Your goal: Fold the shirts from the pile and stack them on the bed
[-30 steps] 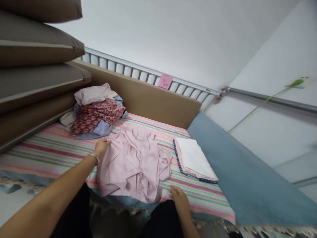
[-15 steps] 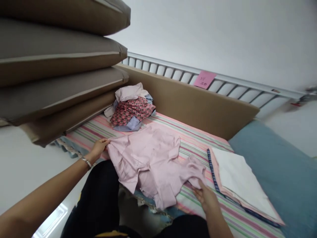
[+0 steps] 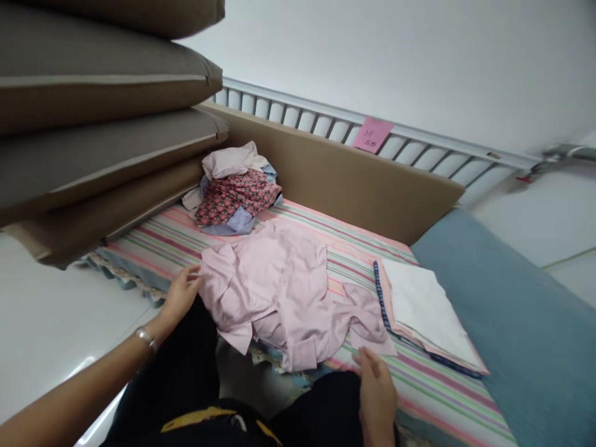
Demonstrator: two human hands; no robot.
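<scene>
A pale pink striped long-sleeved shirt [image 3: 284, 279] lies spread on the striped bed cover [image 3: 354, 239], its front edge reaching the side of the bed. At the shirt's left edge is my left hand [image 3: 182, 293], its fingers slightly apart and lightly against the cloth. Just below the sleeve on the right [image 3: 365, 310], my right hand [image 3: 377, 388] hovers open with nothing in it. That sleeve rests bunched, with its cuff pointing toward me.
Folded clothes [image 3: 428, 310], white on top, lie to the right. Behind the shirt is a heap of crumpled clothes [image 3: 239, 192] with a red patterned piece. Stacked brown cushions [image 3: 107, 124] rise at the left. A brown board [image 3: 326, 174] and a railing with a pink note [image 3: 372, 135] stand behind.
My right hand has let go of the sleeve and drawn back toward me. The fingers of my left hand have loosened from the shirt's edge. The view has shifted slightly.
</scene>
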